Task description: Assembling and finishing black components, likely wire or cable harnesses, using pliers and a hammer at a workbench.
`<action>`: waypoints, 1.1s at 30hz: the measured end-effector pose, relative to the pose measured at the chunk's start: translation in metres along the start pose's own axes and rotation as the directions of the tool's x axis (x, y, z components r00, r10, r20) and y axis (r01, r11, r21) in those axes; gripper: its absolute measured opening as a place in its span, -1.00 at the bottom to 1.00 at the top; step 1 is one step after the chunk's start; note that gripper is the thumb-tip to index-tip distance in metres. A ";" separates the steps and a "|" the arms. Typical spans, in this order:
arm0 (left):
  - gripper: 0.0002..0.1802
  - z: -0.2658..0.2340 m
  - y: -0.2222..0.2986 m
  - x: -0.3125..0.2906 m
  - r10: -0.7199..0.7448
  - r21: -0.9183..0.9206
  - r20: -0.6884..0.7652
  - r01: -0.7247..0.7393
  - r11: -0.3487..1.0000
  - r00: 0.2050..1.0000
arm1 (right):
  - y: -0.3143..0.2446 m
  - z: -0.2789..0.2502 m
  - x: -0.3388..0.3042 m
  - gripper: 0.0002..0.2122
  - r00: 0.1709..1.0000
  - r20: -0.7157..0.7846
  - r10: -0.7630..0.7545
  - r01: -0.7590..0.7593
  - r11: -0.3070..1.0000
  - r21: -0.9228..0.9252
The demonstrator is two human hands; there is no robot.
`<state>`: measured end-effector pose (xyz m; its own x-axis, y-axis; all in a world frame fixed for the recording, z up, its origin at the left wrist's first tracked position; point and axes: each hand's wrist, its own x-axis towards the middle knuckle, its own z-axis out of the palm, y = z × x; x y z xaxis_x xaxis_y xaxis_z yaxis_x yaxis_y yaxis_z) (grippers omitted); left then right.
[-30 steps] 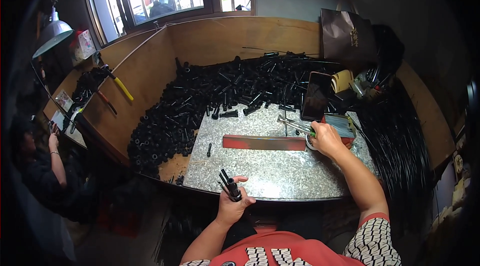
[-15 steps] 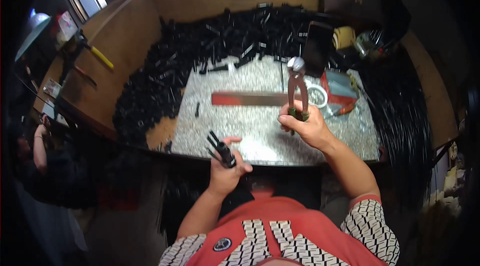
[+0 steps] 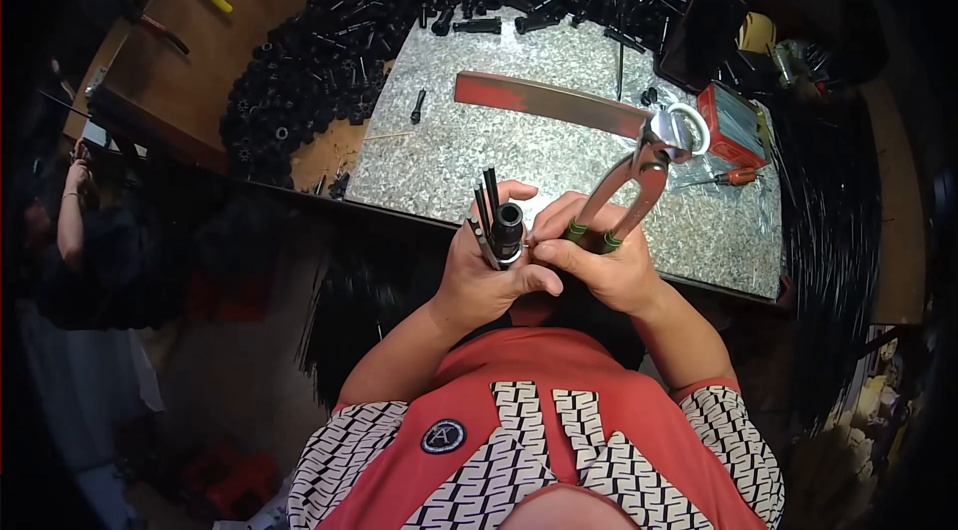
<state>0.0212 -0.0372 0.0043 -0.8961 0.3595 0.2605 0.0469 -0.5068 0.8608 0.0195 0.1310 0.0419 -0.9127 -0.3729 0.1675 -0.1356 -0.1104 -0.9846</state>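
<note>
My left hand is closed round a black hollow tubular part, its open end facing up. Several thin black strips stand up beside the tube in the same hand. End-cutting pincers with green-wrapped handles sit in my right hand, jaws pointing up and away. The right thumb and forefinger also come together at the tube's side, where something thin shows; I cannot make out what it is. Both hands are close together over the table's near edge.
On the speckled tabletop lie a red-and-grey flat bar, a small black piece, a red box and an orange-handled screwdriver. Black parts are heaped behind. Long black rods hang at right. Another person works at far left.
My right hand has come down and in with the pincers, its fingertips now meeting the part in my left hand. The left hand has turned the tube upright. The head view has tilted downward.
</note>
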 end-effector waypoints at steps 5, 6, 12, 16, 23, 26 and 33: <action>-0.14 -0.006 -0.006 -0.003 0.016 0.143 -0.019 -0.014 0.990 1.000 | -0.004 0.002 0.001 -0.90 0.992 0.049 -0.112 0.120 0.975 -0.190; -0.15 -0.007 -0.007 -0.004 0.003 0.156 -0.026 0.001 0.988 1.000 | -0.005 0.002 0.002 -0.90 0.988 0.063 -0.141 0.152 0.958 -0.243; -0.18 -0.004 -0.007 -0.001 -0.028 0.097 -0.047 0.032 0.995 0.999 | -0.004 0.003 0.003 -0.86 0.987 0.061 -0.146 0.156 0.961 -0.227; -0.18 -0.006 -0.011 -0.001 -0.016 0.070 -0.044 0.019 0.997 0.999 | -0.001 0.003 0.004 -0.86 0.982 0.078 -0.173 0.188 0.939 -0.289; -0.17 -0.007 -0.012 -0.001 0.001 0.031 -0.039 0.000 1.000 0.999 | -0.003 0.003 0.006 -0.86 0.980 0.083 -0.179 0.196 0.929 -0.315; -0.17 -0.010 -0.012 0.000 0.008 0.064 -0.039 -0.006 0.998 0.999 | 0.000 0.002 0.006 -0.86 0.977 0.096 -0.189 0.211 0.915 -0.345; -0.16 -0.008 -0.008 0.001 0.071 0.177 -0.036 -0.063 0.982 0.997 | 0.011 0.006 0.008 -0.81 0.947 0.058 -0.317 0.314 0.866 -0.389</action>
<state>0.0165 -0.0392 -0.0060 -0.9059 0.2941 0.3048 0.1811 -0.3816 0.9064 0.0125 0.1213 0.0329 -0.7989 -0.3710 0.4734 -0.5535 0.1455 -0.8201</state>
